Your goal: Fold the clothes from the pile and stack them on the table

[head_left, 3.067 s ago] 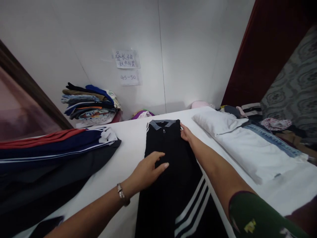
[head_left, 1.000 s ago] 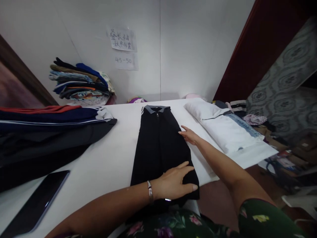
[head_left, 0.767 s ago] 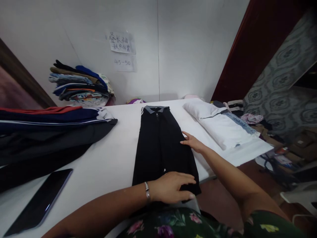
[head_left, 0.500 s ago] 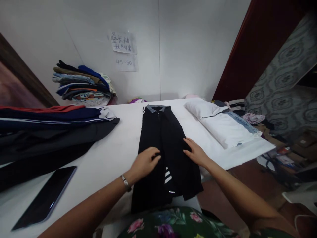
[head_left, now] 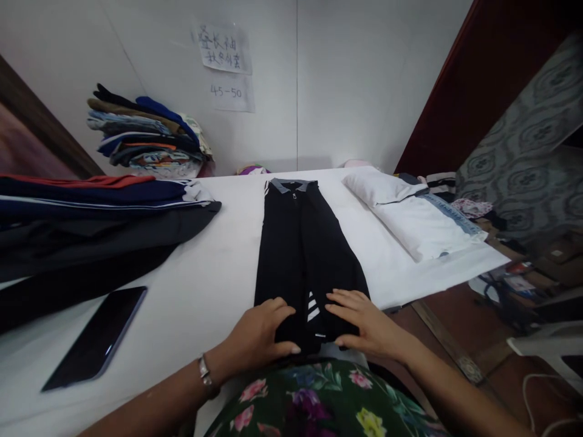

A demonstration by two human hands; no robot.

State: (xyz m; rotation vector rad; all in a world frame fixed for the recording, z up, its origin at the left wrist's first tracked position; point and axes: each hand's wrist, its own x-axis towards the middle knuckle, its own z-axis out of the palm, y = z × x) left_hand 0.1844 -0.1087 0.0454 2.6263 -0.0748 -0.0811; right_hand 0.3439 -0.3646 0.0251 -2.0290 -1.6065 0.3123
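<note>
A black long-sleeved zip jacket with a grey collar lies lengthwise on the white table, collar at the far end and sleeves folded in along the body. White stripes show between the sleeves near its lower end. My left hand rests on the lower left part, fingers bent over the cloth and thumb apart from them. On the lower right part lies my right hand, its fingers stretched out and thumb spread toward the hem. The cloth under both palms is hidden.
A dark phone lies at left, before a pile of dark garments. Folded clothes are stacked by the wall. A white padded bundle lies right on the white table. Handwritten signs hang behind.
Both hands have moved down the jacket toward its lower end, nearer my body. The right hand has come off the right side edge onto the lower part. The view has shifted slightly.
</note>
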